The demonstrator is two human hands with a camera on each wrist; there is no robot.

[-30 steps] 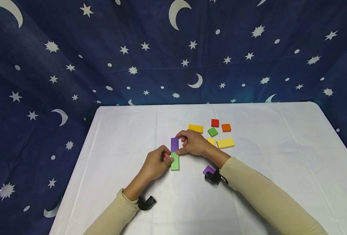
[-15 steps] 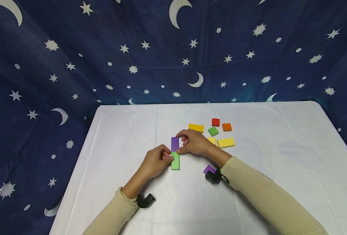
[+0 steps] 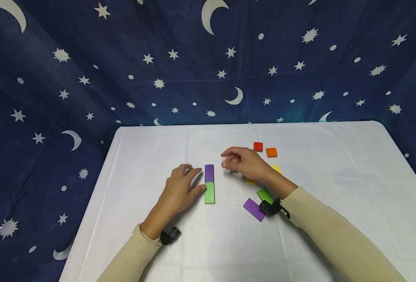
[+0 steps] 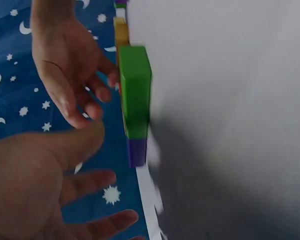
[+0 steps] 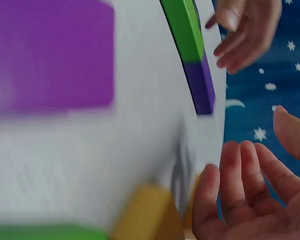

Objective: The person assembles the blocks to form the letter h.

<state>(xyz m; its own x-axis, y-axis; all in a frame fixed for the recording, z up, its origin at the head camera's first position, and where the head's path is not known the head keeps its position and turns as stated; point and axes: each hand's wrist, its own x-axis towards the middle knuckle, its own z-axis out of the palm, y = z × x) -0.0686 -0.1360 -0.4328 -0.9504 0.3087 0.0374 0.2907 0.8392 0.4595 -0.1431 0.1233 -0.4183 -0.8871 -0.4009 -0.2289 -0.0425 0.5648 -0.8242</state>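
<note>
A purple block (image 3: 209, 173) and a light green block (image 3: 209, 193) lie end to end in a straight line on the white table. Just left of them is my left hand (image 3: 178, 188), fingers spread and thumb tip right at the green block's edge. In the left wrist view the green block (image 4: 136, 90) stands out beside that thumb. My right hand (image 3: 246, 161) is apart from the pair, to the right, over the loose blocks, with its fingers loosely bent and nothing between them. It hides part of the loose blocks.
Beyond my right hand lie a red block (image 3: 258, 147) and an orange block (image 3: 271, 152). A yellow block (image 3: 276, 169) shows partly behind the wrist. Nearer me are a green block (image 3: 264, 195) and a purple block (image 3: 253, 209), partly under the wrist camera (image 3: 270, 207).
My right hand has let go of the purple block and moved right, over the loose blocks. My left hand has spread its fingers and drawn slightly left; the two lined-up blocks stay put.
</note>
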